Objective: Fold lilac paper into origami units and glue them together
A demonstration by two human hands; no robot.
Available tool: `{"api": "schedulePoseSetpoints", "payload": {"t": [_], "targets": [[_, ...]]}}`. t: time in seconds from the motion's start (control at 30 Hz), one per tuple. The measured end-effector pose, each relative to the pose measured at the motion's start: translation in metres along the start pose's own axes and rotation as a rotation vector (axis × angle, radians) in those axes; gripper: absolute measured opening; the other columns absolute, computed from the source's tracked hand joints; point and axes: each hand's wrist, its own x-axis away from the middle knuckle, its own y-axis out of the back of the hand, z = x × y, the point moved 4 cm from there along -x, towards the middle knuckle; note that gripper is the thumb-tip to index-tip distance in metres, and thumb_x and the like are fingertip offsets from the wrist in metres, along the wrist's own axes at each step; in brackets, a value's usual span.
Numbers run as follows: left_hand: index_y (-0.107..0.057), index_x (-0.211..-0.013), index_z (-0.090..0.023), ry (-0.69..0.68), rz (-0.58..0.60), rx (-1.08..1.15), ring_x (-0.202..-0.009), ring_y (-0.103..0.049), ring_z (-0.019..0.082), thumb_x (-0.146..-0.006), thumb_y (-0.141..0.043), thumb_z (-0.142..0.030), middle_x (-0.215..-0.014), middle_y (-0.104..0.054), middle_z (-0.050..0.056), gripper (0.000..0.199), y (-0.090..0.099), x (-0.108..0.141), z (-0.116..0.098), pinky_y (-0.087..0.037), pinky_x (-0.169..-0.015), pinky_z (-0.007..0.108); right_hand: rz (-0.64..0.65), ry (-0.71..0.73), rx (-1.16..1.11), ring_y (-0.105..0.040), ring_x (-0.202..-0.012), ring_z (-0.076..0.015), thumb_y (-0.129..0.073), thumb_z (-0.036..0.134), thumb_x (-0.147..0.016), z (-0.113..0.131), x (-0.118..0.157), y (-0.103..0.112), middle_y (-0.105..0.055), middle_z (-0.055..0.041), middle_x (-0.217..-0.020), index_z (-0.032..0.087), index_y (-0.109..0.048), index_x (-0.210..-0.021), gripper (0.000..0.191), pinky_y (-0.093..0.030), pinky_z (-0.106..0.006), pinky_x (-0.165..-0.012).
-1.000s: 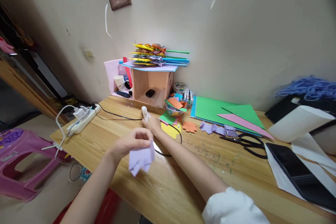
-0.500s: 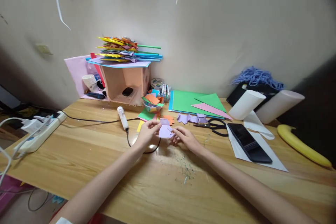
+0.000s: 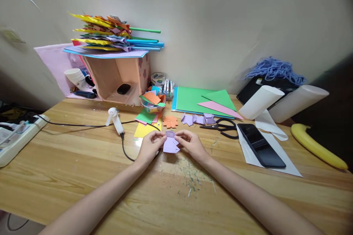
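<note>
A small piece of purple paper [image 3: 170,145], cut and folded along its edges, is held up just above the table between both hands. My left hand [image 3: 150,147] pinches its left edge between thumb and fingers. On the opposite side, my right hand [image 3: 191,145] grips the right edge near a cut flap. Behind the hands lie an orange paper cutout [image 3: 170,122] and several folded purple paper pieces [image 3: 198,119] in a row. Black-handled scissors [image 3: 224,127] rest to the right of these. A white glue gun [image 3: 116,121] with a black cord stands left of my left hand.
Yellow paper [image 3: 145,130] and a bowl of paper scraps [image 3: 153,108] sit behind my left hand. An open box [image 3: 110,77] bears stacked paper flowers [image 3: 104,33]. Green sheets [image 3: 190,99] lie at the back. To the right are a phone [image 3: 260,145], a banana [image 3: 317,147] and a power strip [image 3: 24,139] far left.
My right hand has moved up along the purple paper's right edge and grips it higher. The view has shifted, so the table's things appear lower-left or nearer.
</note>
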Motion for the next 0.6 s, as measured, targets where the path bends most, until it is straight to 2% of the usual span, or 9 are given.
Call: {"api": "schedulePoseSetpoints", "payload": {"t": [0.1,0.2,0.27,0.47,0.6], "targets": [[-0.056,-0.09,-0.012,0.037,0.047,0.005,-0.068,-0.064,0.015,-0.063,-0.072,-0.036,-0.077,-0.065,0.004,0.04,-0.002,0.002,0.001,-0.051,-0.058,0.023,-0.091,0.034,0.025,-0.06,-0.059,-0.012,-0.067,0.039,-0.068,0.001,0.001,0.005,-0.063,-0.0017,-0.07,0.015,-0.06,-0.079,0.028,-0.05,-0.024,-0.055],[-0.05,-0.105,-0.012,0.108,0.204,-0.01,-0.07,-0.065,0.017,-0.061,-0.075,-0.031,-0.078,-0.066,0.006,0.054,-0.008,0.007,0.003,-0.052,-0.059,0.026,-0.171,0.115,0.066,-0.06,-0.061,-0.0135,-0.065,0.039,-0.07,0.004,0.004,0.009,-0.064,-0.0025,-0.071,0.016,-0.059,-0.08,0.026,-0.051,-0.024,-0.055],[-0.048,-0.108,-0.012,0.133,0.26,-0.021,-0.069,-0.065,0.018,-0.059,-0.076,-0.028,-0.076,-0.066,0.006,0.059,-0.01,0.01,0.003,-0.053,-0.059,0.027,-0.19,0.172,0.093,-0.061,-0.064,-0.0143,-0.063,0.038,-0.073,0.006,0.007,0.01,-0.065,-0.0034,-0.077,0.017,-0.06,-0.084,0.024,-0.052,-0.025,-0.057],[-0.053,-0.104,-0.01,0.133,0.216,0.038,-0.067,-0.065,0.014,-0.06,-0.076,-0.026,-0.076,-0.067,0.005,0.052,-0.008,0.01,0.002,-0.051,-0.063,0.022,-0.161,0.334,0.295,-0.062,-0.077,-0.0151,-0.056,0.028,-0.08,0.014,0.018,0.007,-0.066,-0.0048,-0.092,0.02,-0.066,-0.094,0.019,-0.052,-0.026,-0.065],[-0.054,-0.105,-0.01,0.15,0.209,0.117,-0.065,-0.064,0.011,-0.061,-0.077,-0.026,-0.08,-0.067,0.006,0.053,-0.005,0.009,0.002,-0.05,-0.064,0.02,-0.101,0.44,0.404,-0.06,-0.079,-0.0142,-0.052,0.024,-0.083,0.021,0.023,0.003,-0.063,-0.0044,-0.092,0.024,-0.066,-0.099,0.021,-0.051,-0.024,-0.062]]}}
